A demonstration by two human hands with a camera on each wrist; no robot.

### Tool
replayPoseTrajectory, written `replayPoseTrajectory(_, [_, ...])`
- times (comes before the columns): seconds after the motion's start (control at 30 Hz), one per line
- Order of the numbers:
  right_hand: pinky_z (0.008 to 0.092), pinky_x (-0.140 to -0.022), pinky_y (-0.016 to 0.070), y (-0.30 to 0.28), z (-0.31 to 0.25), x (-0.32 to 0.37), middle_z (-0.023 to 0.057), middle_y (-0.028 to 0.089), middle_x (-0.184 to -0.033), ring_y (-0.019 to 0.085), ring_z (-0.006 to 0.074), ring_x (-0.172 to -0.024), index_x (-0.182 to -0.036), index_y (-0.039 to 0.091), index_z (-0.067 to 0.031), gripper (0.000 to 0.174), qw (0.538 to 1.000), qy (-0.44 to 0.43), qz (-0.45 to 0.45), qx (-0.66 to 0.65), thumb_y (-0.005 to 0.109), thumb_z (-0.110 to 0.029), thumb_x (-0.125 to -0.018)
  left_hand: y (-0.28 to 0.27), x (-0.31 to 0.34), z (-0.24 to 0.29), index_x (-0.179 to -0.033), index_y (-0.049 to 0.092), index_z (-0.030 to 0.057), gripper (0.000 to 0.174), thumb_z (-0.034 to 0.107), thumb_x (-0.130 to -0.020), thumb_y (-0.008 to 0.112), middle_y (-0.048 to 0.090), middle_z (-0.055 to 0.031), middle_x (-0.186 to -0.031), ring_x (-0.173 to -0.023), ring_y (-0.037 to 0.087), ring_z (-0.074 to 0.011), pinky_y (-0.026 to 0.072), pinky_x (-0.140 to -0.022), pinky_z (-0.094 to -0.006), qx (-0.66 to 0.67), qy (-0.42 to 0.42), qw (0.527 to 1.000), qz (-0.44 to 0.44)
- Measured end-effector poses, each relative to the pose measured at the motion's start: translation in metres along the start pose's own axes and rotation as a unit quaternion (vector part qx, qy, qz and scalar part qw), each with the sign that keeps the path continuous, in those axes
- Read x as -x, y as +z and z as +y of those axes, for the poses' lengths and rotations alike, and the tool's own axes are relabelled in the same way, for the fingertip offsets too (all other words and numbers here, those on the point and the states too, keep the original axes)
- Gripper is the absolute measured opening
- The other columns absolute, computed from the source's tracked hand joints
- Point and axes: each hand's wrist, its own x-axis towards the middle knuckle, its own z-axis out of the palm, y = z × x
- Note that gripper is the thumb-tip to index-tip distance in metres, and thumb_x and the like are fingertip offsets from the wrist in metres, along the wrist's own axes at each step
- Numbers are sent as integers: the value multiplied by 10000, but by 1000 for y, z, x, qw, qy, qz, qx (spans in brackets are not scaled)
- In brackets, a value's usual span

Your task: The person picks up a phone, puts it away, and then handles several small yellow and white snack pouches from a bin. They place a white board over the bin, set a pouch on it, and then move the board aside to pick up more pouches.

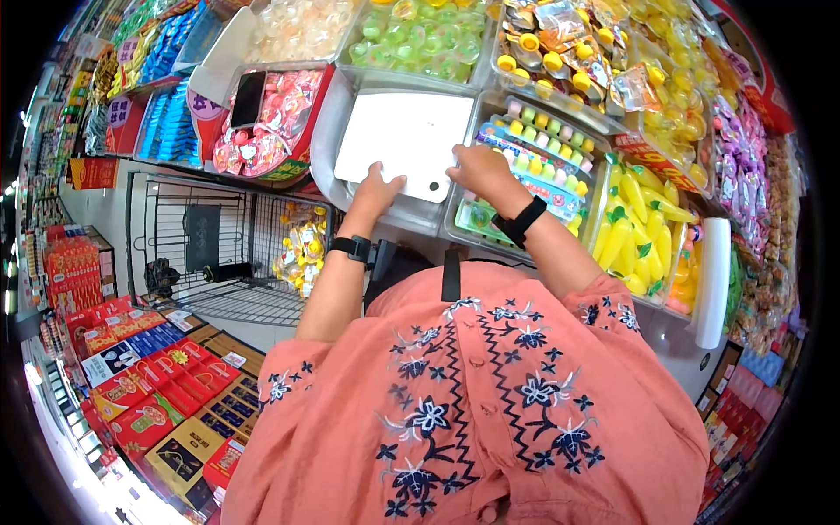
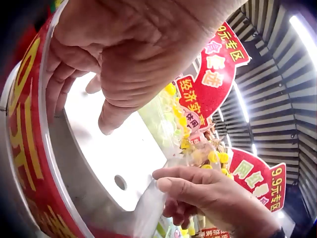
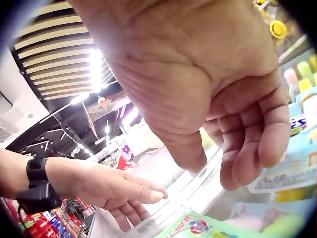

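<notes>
A flat white board (image 1: pixel 398 131) with a round hole near its lower corner lies in a clear plastic bin (image 1: pixel 325 171). My left hand (image 1: pixel 374 194) is at the board's lower left; in the left wrist view its thumb (image 2: pixel 111 116) rests over the white face, with the fingers down beside the left edge. My right hand (image 1: pixel 486 175) is at the board's right side. There, its thumb (image 3: pixel 190 153) and curled fingers grip the bin's clear side wall (image 2: pixel 151 208) from both sides. The undersides of the board and the left fingertips are hidden.
Right of the board is a bin of pastel-topped candies (image 1: pixel 534 157), then yellow banana-shaped packs (image 1: pixel 637 232). Green jelly cups (image 1: pixel 420 39) fill the bin behind. A dark phone (image 1: pixel 248 99) lies on pink packs at left. A shopping cart (image 1: pixel 210 236) stands at lower left.
</notes>
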Motion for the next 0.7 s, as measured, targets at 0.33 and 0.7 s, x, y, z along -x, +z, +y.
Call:
replayPoseTrajectory(0.33, [505,-694,548,10,4,-16,233,697,-796,691,407,-786,-786,719,-9,230,998,-24,-29,54,588,-198,-801,9,9,24,-1378,500,31,668,398,-856,699,545,-293,-1325,-1160,584,-437,493,-951,-483,-315,111,938,92])
replayPoseTrajectory(0.7, [465,-663,565,4,3,-12,155,671,-622,693,347,-643,-790,692,-19,264,995,-11,-93,16,518,-213,-838,41,-14,37,-1472,442,271,720,394,-825,734,400,-220,-1503,-1323,463,-420,417,-1027,-571,-403,304,861,66])
